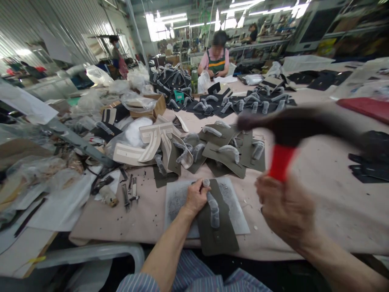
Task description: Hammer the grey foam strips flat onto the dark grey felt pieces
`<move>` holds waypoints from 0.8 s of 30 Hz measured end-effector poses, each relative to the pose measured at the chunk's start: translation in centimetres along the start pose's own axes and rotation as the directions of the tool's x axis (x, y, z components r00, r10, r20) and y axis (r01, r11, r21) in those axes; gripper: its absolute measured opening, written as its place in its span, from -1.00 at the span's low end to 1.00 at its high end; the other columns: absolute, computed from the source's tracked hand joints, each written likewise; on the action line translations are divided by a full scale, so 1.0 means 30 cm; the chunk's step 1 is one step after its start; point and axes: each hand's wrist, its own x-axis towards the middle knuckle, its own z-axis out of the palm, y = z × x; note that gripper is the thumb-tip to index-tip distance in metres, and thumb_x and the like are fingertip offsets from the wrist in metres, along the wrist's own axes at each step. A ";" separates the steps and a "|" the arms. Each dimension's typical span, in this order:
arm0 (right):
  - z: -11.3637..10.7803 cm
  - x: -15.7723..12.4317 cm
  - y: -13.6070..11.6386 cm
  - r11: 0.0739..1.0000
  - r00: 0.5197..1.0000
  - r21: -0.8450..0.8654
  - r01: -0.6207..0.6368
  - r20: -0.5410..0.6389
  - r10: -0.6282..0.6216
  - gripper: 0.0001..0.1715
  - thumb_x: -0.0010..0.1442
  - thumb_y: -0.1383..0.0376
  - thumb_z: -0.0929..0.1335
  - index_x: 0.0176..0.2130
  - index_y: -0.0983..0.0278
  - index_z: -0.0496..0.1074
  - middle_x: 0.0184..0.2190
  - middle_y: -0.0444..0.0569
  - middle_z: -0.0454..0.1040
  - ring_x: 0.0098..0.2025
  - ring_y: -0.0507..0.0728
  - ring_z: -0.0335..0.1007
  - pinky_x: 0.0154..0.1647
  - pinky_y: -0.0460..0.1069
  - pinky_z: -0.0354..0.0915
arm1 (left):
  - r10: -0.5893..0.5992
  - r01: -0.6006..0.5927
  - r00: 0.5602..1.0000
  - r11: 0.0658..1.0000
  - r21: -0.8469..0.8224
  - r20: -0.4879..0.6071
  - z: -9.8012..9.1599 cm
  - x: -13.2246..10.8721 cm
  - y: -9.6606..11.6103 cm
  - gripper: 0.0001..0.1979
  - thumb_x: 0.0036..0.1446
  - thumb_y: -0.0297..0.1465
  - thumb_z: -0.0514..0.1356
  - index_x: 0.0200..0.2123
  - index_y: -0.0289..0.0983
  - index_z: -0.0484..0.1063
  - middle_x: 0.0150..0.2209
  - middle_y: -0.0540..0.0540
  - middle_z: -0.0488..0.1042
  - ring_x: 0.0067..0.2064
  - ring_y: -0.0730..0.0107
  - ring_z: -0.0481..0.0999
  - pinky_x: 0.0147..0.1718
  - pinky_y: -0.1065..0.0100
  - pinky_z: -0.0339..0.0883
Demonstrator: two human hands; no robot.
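Observation:
My right hand (285, 207) is wrapped round the red grip of a hammer (282, 160), raised over the right side of the table and blurred by motion. My left hand (195, 198) pinches a short, round-topped metal punch (206, 183), upright at the far end of a dark olive panel (219, 240). A plastic-wrapped handle (214, 215) lies along that panel, its far end close to my fingers. Beneath is a scuffed pale board (176, 202), and the panel's near end overhangs it at the table's front edge. The punch's lower tip is hidden.
Beyond the board lie stacked olive panels with wrapped handles (228, 153) and cream-backed pieces (129, 153). Pliers-like hand tools (125, 196) rest at left, near a slanted metal post (82, 140). Black panels (240, 106) cover the far table, where a co-worker (216, 61) sits.

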 end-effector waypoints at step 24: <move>0.372 -0.217 0.088 0.983 0.911 0.107 -0.149 0.401 0.094 -0.55 0.37 0.12 0.21 0.17 0.25 0.26 -0.05 0.10 0.51 -0.12 0.22 0.49 -0.09 0.09 0.40 | -0.058 0.057 0.998 0.995 -0.087 -0.009 0.003 0.000 0.010 -0.88 0.09 -0.43 0.26 -0.24 -0.24 0.49 -0.31 -0.09 0.57 -0.26 0.28 0.55 -0.21 0.33 0.39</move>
